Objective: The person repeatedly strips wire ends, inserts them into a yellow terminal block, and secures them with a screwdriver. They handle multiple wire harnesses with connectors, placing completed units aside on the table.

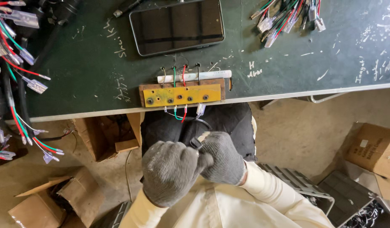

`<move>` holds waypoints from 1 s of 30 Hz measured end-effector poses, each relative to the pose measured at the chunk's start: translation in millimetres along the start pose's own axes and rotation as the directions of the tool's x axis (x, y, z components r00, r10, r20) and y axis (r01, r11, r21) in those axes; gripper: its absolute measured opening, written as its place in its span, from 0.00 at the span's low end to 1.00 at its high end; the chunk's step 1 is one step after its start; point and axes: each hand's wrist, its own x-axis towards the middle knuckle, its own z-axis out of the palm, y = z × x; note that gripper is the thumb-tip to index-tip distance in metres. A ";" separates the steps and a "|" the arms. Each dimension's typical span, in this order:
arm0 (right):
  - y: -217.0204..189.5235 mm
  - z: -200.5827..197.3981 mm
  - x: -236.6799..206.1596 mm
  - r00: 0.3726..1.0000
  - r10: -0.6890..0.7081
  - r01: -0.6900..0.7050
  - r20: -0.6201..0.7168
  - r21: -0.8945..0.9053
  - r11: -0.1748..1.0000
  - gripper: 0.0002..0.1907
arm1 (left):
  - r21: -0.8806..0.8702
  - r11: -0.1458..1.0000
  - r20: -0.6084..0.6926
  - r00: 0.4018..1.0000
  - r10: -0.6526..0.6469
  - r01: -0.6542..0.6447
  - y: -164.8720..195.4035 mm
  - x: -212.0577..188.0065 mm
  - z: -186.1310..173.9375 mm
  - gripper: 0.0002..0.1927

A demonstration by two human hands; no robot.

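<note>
Open gap between hands and yellow jig.

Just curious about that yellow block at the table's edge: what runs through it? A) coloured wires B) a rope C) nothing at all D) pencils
A: green, red and dark wires go in at the top of the yellow block and come out below it, above the two gloved hands, left and right.

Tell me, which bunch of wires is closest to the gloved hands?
The short wires hanging from the yellow block, straight above both hands. The left pile and top-right bundle lie farther off.
</note>
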 end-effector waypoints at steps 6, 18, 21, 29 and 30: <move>12.9 -4.7 -7.0 0.958 -0.281 0.287 0.062 -0.137 0.948 0.03 | -0.049 0.988 -0.013 0.989 0.147 -0.147 -0.2 1.5 -7.8 0.14; 10.5 -5.5 3.7 0.986 -0.156 0.167 0.060 -0.368 0.915 0.06 | 0.039 0.999 0.052 0.998 -0.036 0.034 2.1 5.3 -1.7 0.20; 10.8 -6.1 5.6 0.997 0.004 -0.001 0.073 -0.043 0.999 0.06 | 0.015 0.998 0.032 0.998 -0.061 0.061 2.3 2.7 -0.1 0.20; 23.8 -9.9 4.9 0.975 0.053 -0.048 0.215 -0.029 0.998 0.08 | -0.029 0.999 -0.039 0.998 -0.040 0.039 2.0 -3.7 1.8 0.16; 23.1 -9.1 4.7 0.976 0.051 -0.059 0.210 0.031 0.998 0.07 | -0.018 0.997 -0.042 0.996 -0.075 0.074 3.4 -4.1 3.9 0.18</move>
